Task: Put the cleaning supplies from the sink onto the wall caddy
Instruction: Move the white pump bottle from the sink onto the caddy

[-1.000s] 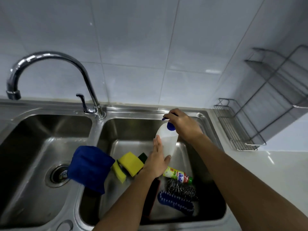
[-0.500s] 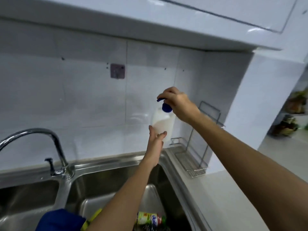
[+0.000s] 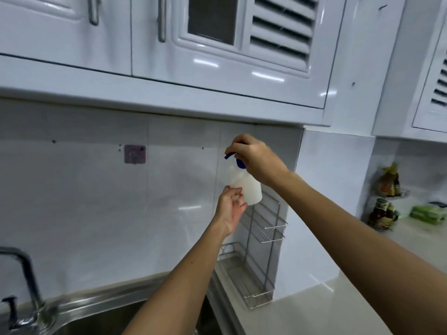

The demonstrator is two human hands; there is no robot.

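A white spray bottle point(image 3: 249, 187) with a blue nozzle is held up in the air in front of the tiled wall. My right hand point(image 3: 256, 158) grips its blue top from above. My left hand point(image 3: 231, 209) touches the bottle's lower side and base, fingers spread. The wire wall caddy point(image 3: 263, 226) hangs on the side wall just below and behind the bottle, with an upper shelf and a lower basket point(image 3: 244, 279). The sink point(image 3: 108, 317) shows only at the bottom left; its contents are out of view.
The faucet point(image 3: 24, 281) stands at the lower left. White cabinets point(image 3: 169, 56) overhang the wall closely above the bottle. A purple adhesive hook point(image 3: 134, 154) sticks to the tiles. Bottles and a green pack point(image 3: 428, 212) sit on the counter at far right.
Both hands have lifted the spray bottle out of the sink up to caddy height. The view has tilted up, so the sink's sponges and cloth have left the frame.
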